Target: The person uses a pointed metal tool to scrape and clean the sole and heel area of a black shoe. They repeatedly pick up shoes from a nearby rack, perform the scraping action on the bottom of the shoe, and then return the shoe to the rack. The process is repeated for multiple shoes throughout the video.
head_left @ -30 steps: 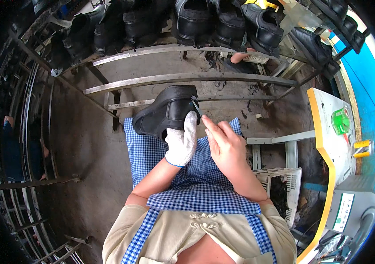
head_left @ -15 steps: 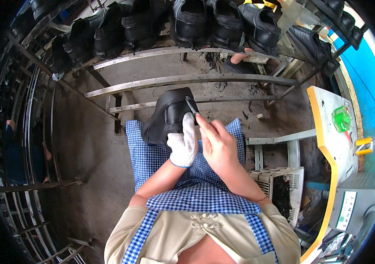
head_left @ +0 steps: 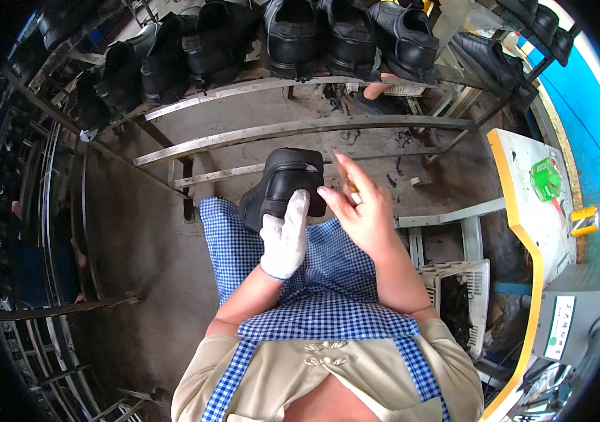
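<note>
Over my lap, a black shoe (head_left: 282,183) is tilted with its heel end up, and a small pale mark shows near its upper edge. My left hand (head_left: 284,240), in a white knit glove, is closed on the shoe's near side, thumb pressed along it. Just to the right of the shoe is my bare right hand (head_left: 370,219), its index finger raised and thumb apart. Between its fingers is a slim tool (head_left: 354,191), of which a yellowish part shows; the fingers hide most of it. The tool is clear of the shoe.
A metal rack (head_left: 300,128) with a row of black shoes (head_left: 295,42) crosses the far side. On the right stand a white table (head_left: 550,228) with a yellow edge, a green container (head_left: 545,178) and a grey machine (head_left: 581,316). A white crate (head_left: 479,302) sits below it.
My right hand has drawn back to the right, taking the slim tool's tip off the shoe. The shoe has turned slightly and shifted right in my left hand.
</note>
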Demonstrator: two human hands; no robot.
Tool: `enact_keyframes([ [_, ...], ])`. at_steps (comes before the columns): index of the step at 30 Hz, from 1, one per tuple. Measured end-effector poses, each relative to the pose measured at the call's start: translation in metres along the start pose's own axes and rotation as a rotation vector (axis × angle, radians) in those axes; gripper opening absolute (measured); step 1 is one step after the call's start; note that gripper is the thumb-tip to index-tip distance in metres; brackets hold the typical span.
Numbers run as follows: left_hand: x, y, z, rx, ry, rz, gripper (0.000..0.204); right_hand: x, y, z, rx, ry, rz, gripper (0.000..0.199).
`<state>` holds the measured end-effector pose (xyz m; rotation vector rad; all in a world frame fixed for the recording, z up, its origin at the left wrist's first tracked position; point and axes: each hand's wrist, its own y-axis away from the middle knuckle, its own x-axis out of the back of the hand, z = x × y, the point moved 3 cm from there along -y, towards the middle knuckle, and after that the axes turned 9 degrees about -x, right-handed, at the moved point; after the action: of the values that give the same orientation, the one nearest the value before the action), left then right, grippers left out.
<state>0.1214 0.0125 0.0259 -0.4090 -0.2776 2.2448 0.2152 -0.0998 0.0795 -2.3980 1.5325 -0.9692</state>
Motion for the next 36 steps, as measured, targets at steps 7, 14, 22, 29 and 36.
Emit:
enact_keyframes([
  [7, 0.003, 0.002, 0.013, 0.280, 0.067, -0.098, 0.030, 0.020, -0.026, -0.001, 0.292, 0.074, -0.192, 0.030],
  [14, 0.008, -0.002, 0.015, 0.350, 0.272, -0.218, 0.034, 0.022, -0.033, 0.018, -0.113, -0.469, -0.354, 0.009],
  [22, 0.013, -0.012, 0.022, 0.542, 0.658, -0.237, 0.052, 0.034, -0.029, 0.065, -0.219, -0.263, -0.288, 0.019],
  [29, 0.027, -0.031, 0.012, 0.706, 0.616, -0.293, 0.050, 0.008, -0.006, 0.042, -0.261, -0.582, -0.728, 0.105],
  [36, 0.072, -0.051, 0.029, -0.189, -0.117, 0.110, 0.034, 0.029, -0.008, 0.092, -0.604, -0.984, -0.010, 0.047],
])
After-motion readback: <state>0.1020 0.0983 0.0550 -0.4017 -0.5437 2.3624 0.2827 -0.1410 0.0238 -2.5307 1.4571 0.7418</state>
